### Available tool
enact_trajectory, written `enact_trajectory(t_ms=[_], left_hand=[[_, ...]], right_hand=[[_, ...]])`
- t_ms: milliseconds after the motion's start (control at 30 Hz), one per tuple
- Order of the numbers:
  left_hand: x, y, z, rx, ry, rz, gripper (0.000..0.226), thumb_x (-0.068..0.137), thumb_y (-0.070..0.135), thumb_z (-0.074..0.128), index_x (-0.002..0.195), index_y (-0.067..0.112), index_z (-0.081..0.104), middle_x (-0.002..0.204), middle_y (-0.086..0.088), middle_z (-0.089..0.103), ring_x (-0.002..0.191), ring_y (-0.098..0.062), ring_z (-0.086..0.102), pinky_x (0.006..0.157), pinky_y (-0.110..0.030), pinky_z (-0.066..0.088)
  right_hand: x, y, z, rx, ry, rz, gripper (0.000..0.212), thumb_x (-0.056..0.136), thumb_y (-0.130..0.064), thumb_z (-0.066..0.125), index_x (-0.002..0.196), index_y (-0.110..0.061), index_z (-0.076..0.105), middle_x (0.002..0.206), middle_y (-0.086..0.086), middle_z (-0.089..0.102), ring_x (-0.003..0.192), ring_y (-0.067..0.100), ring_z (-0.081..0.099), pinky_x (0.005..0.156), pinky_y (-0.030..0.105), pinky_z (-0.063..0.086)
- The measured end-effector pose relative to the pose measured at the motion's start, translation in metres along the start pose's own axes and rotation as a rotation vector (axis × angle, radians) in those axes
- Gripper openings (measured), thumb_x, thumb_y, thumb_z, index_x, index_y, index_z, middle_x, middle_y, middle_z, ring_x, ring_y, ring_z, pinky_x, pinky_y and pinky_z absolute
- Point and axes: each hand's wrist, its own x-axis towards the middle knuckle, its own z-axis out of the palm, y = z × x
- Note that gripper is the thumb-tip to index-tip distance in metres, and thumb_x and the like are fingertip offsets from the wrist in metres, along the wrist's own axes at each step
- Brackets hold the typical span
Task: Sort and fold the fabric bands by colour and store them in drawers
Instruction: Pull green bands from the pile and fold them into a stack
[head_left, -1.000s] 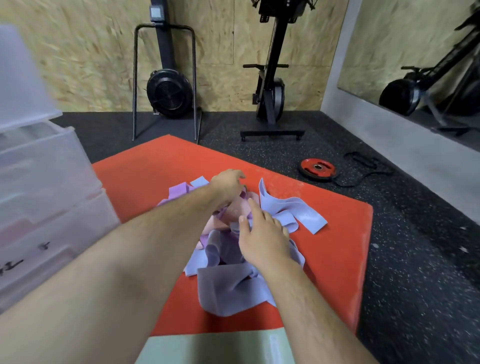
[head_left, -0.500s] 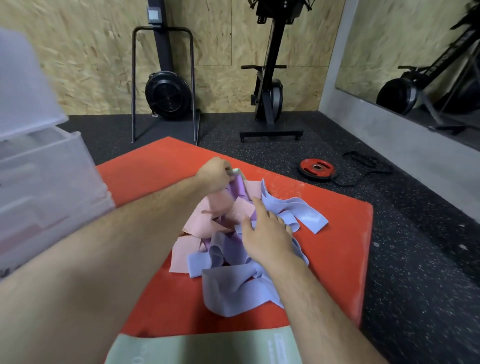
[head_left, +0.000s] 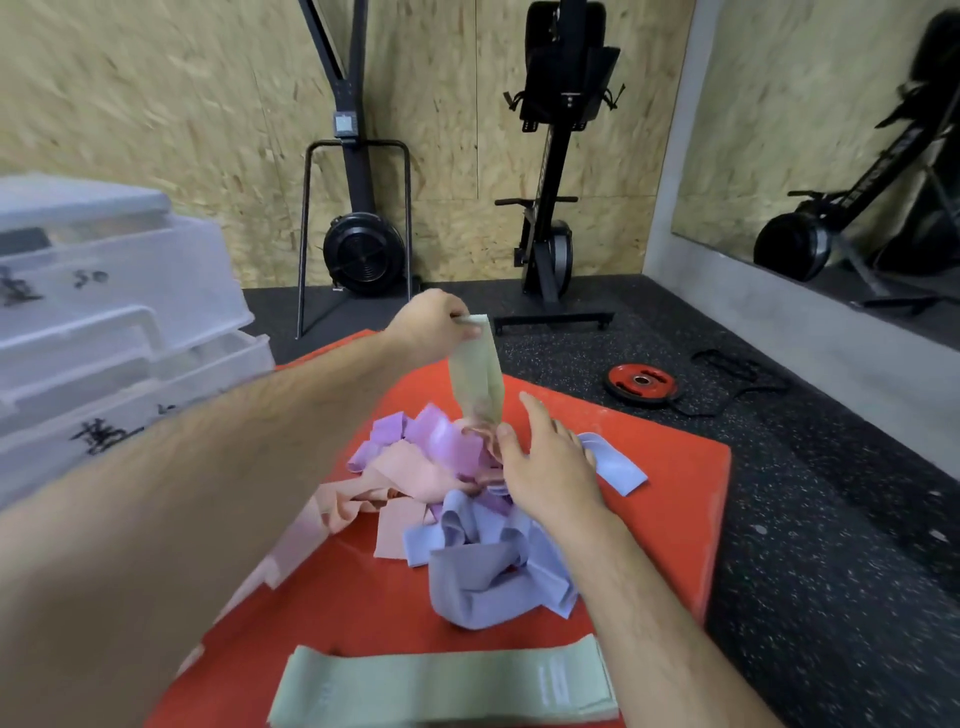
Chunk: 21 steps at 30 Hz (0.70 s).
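The left hand (head_left: 426, 325) pinches a green band (head_left: 475, 374) by its top, its lower end lost in the pile (head_left: 457, 525) on the mat (head_left: 675, 499). The right hand (head_left: 550, 467) rests on the pile with its fingers spread. The drawers (head_left: 119, 312) are blurred and cut off at the left.

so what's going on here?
A person is sorting fabric bands on a red mat. The left hand pinches the top end of a green band, which hangs down to the pile of pink, purple and blue bands. The right hand rests flat on that pile. A second green band lies flat at the mat's near edge. Clear plastic drawers stand to the left.
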Motion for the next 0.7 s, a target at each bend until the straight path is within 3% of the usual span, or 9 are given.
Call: enact_trajectory(t_ms=[133,200,300,500,600,700], left_hand=[[-0.009,0.009,-0.017,-0.075,0.091,-0.022,0.022,0.089,0.023,0.069,0.078,0.004,0.066,0.067,-0.005,0.057,0.061,-0.024,0.054,0.052,-0.028,0.043],[-0.012,0.015,-0.026,-0.123,0.167,-0.029,0.024,0.087,0.023,0.07,0.077,0.002,0.064,0.072,-0.011,0.057,0.066,-0.026,0.051,0.059,-0.031,0.042],[-0.018,0.029,-0.046,-0.131,0.223,-0.005,0.025,0.087,0.029,0.072,0.081,0.005,0.066,0.082,-0.015,0.06,0.072,-0.024,0.051,0.065,-0.032,0.04],[-0.063,0.06,-0.085,-0.227,0.274,0.093,0.019,0.088,0.035,0.071,0.084,0.017,0.067,0.094,-0.01,0.061,0.086,-0.028,0.061,0.078,-0.04,0.053],[-0.098,0.079,-0.096,-0.264,0.278,0.146,0.014,0.087,0.034,0.072,0.085,0.02,0.068,0.089,-0.004,0.059,0.083,-0.022,0.059,0.075,-0.035,0.051],[-0.139,0.093,-0.1,-0.294,0.265,0.183,0.014,0.088,0.032,0.072,0.087,0.018,0.069,0.081,0.0,0.055,0.069,-0.012,0.05,0.065,-0.025,0.04]], right_hand=[[-0.004,0.001,-0.011,0.056,-0.011,-0.006,0.058,0.101,-0.053,0.04,0.154,-0.035,0.027,0.155,0.004,0.043,0.144,0.029,0.034,0.117,0.05,0.024],[-0.004,0.001,-0.018,0.074,0.0,-0.025,0.057,0.1,-0.053,0.041,0.153,-0.035,0.029,0.151,0.002,0.047,0.142,0.028,0.037,0.116,0.05,0.026],[-0.005,-0.001,-0.031,0.117,0.044,-0.069,0.05,0.1,-0.047,0.044,0.148,-0.039,0.034,0.144,0.0,0.055,0.136,0.027,0.045,0.112,0.049,0.032],[-0.022,-0.011,-0.06,0.363,0.081,-0.159,0.036,0.1,-0.032,0.048,0.134,-0.045,0.047,0.132,-0.01,0.053,0.123,0.011,0.054,0.101,0.037,0.045],[-0.034,-0.019,-0.071,0.51,0.116,-0.182,0.026,0.099,-0.023,0.053,0.116,-0.041,0.06,0.12,-0.017,0.053,0.112,0.002,0.057,0.097,0.028,0.046],[-0.041,-0.019,-0.071,0.523,0.077,-0.212,0.025,0.094,-0.01,0.057,0.099,-0.029,0.072,0.111,-0.013,0.066,0.107,0.004,0.062,0.097,0.03,0.049]])
